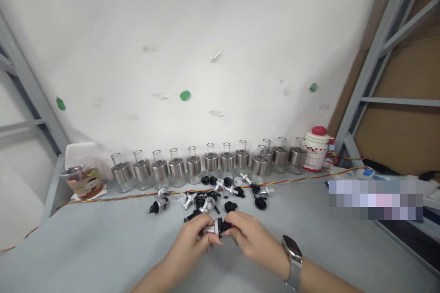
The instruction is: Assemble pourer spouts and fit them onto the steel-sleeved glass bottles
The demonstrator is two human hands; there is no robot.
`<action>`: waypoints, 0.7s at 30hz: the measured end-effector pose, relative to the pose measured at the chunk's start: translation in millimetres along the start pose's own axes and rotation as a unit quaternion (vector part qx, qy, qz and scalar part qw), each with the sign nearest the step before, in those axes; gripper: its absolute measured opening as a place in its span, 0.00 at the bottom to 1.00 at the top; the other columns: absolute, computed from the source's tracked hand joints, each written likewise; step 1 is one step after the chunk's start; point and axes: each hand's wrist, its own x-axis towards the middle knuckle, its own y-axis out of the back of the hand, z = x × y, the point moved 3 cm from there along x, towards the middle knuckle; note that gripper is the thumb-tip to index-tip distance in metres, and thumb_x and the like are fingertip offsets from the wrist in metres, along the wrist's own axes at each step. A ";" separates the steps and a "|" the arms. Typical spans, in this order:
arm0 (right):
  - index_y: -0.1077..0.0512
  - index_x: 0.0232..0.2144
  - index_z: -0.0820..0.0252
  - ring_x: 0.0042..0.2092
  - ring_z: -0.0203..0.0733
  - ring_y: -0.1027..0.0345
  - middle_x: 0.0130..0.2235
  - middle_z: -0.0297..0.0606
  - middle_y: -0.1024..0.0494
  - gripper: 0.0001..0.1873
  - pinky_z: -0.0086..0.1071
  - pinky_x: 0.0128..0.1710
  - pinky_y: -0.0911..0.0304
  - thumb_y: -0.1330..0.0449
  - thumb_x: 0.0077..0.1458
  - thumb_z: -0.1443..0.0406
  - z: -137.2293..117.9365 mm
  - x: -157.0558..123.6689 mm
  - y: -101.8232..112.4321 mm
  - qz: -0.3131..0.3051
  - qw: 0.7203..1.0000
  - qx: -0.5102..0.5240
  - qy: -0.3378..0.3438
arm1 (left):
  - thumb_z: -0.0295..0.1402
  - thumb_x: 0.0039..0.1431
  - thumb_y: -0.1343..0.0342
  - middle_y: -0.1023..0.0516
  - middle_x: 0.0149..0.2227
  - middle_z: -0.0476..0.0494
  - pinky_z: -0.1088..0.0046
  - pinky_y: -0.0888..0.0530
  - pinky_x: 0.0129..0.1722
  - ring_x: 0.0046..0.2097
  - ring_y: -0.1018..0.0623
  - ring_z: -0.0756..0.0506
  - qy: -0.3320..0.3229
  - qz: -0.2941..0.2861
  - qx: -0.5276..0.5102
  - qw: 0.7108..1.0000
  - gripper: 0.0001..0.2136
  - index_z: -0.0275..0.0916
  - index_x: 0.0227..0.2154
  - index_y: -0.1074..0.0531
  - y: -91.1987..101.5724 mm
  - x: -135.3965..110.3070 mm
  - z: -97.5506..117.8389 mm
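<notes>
Low in the middle of the head view, both hands meet at one bottle pourer [216,227], a silver spout with a ribbed black stopper end [225,226]. My left hand [192,237] pinches the silver side between thumb and fingers. On the other side, my right hand [245,232], with a watch on its wrist, is closed on the black end. Just beyond them lies a loose heap of silver spouts [208,204] and black stopper parts [230,206]. An assembled-looking pourer [158,206] rests left of the heap.
Several glass bottles with metal bands [176,165] stand along the wall. A twisted cable [137,195] crosses the grey table [85,247]. A drink cup [84,183] stands at left, a white jar with a red lid [315,151] at right. Metal frames [374,55] flank both sides.
</notes>
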 end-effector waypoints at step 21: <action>0.41 0.26 0.59 0.20 0.31 0.40 0.20 0.29 0.34 0.18 0.27 0.22 0.43 0.54 0.53 0.51 17.4 15.8 -8.4 -0.042 0.915 0.377 -0.141 | 0.36 0.55 0.52 0.29 0.24 0.47 0.73 0.34 0.24 0.27 0.29 0.47 -0.247 0.125 0.362 0.890 0.07 0.37 0.30 0.34 10.8 -4.0 17.1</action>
